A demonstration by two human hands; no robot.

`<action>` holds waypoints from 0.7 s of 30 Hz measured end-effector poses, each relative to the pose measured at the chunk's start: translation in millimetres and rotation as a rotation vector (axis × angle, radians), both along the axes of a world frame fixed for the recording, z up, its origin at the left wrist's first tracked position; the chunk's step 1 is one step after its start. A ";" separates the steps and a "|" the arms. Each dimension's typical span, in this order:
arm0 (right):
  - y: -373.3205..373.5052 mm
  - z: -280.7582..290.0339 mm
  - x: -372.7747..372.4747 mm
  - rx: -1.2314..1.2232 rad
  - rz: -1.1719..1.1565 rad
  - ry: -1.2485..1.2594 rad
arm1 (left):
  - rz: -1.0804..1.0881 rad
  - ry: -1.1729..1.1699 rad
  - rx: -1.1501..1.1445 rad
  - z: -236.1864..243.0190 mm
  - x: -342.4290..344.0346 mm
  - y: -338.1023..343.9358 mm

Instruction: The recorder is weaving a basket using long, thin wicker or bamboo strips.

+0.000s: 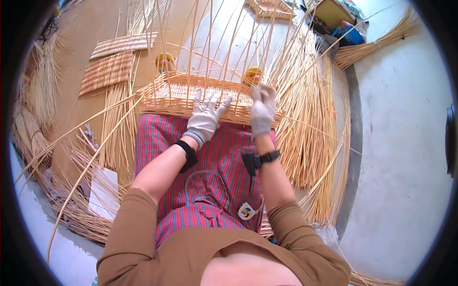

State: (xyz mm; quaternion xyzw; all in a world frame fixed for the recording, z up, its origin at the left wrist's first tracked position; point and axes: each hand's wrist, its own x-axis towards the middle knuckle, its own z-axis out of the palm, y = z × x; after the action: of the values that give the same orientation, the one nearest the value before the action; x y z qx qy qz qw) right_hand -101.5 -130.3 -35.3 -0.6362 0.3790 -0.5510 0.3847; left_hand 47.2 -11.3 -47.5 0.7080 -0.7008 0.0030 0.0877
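Observation:
A half-woven wicker basket (164, 103) lies across my lap, with long upright stakes (192, 45) rising from its walls. My gloved left hand (205, 116) rests on the near wall, its fingers spread over the weave and between the stakes. At the basket's right end, my gloved right hand (263, 107) is closed, fingers bent together around a wicker strand at the rim; the exact grip is partly hidden by the glove. Under the basket, a red and blue striped cloth (157, 136) covers my legs.
A thick bundle of wicker rods (305, 119) lies to the right, more strands (81, 209) at lower left. Woven panels (107, 71) lie at upper left. Ahead are another woven piece (272, 8) and a blue container (350, 35). Long loose rods stick out left.

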 end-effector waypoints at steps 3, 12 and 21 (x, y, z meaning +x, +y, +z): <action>-52.9 26.4 51.9 -0.621 -0.101 0.751 | 0.121 -0.044 0.043 -9.4 -10.6 -8.2; -11.1 27.2 -108.4 0.432 -0.169 0.131 | 0.038 -0.013 -0.310 9.1 -34.8 -11.1; -70.5 62.1 -103.2 0.013 0.027 0.098 | 0.035 0.025 -0.112 -7.6 -89.0 -54.7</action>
State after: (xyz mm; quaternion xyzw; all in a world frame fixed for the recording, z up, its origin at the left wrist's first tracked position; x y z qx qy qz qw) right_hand -204.7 -200.8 26.8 -0.6650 0.3924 -0.5114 0.3771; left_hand -41.8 -66.0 -55.1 0.7142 -0.6857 0.0350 0.1360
